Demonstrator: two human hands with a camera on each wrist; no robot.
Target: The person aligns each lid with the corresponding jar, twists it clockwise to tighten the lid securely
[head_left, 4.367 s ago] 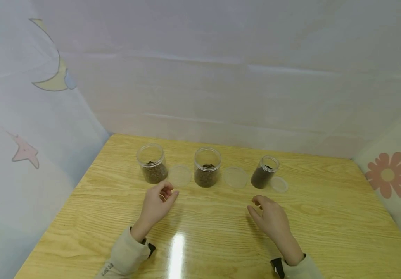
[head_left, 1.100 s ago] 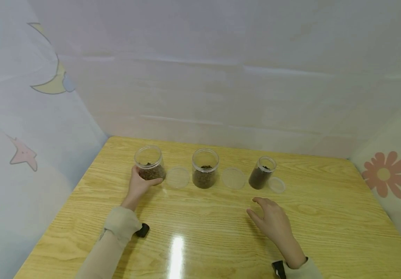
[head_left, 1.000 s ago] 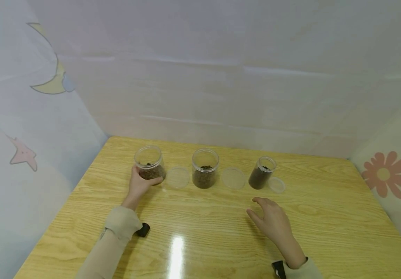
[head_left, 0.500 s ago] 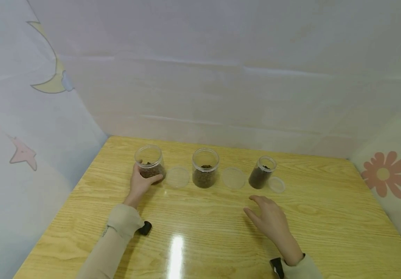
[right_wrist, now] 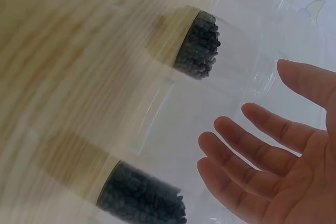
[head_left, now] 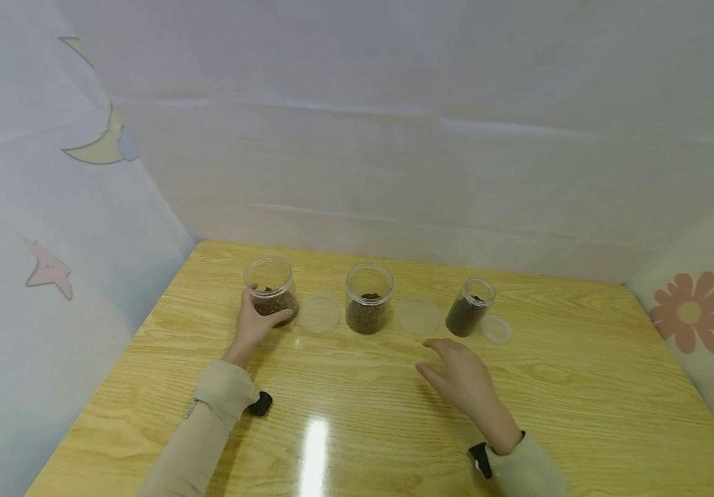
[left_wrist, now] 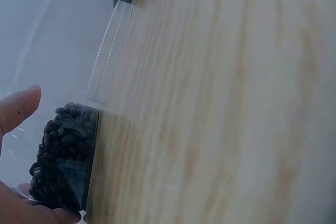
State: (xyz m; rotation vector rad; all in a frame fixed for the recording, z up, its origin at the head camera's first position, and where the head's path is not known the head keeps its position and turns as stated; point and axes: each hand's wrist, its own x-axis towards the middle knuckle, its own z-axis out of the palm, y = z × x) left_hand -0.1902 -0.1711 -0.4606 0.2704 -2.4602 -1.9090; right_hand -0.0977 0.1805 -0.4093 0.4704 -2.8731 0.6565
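Observation:
My left hand [head_left: 253, 328] grips the lower part of the leftmost clear jar [head_left: 280, 298], thumb across its front and fingers round its left side. Dark coffee beans [left_wrist: 64, 148] fill the bottom of that jar, which stands upright without a lid. My right hand [head_left: 461, 376] hovers over the table in front of the right-hand jars, fingers spread and relaxed, holding nothing. A matching wide jar [head_left: 366, 315] of beans stands in the middle. To its right is a narrower jar [head_left: 465, 316] with dark beans; both have uncovered mouths.
Clear round lids lie flat on the wooden table [head_left: 369, 414]: one lid [head_left: 320, 313] right of the left jar, another lid [head_left: 418, 317] right of the middle jar, and a small lid [head_left: 496, 329] beside the narrow jar. A pale curtain [head_left: 357, 172] closes off the back.
My left hand has gone from in front of the left lid to the leftmost jar and taken hold of it. Lately my right hand has shifted a little leftward. The jars stay in place.

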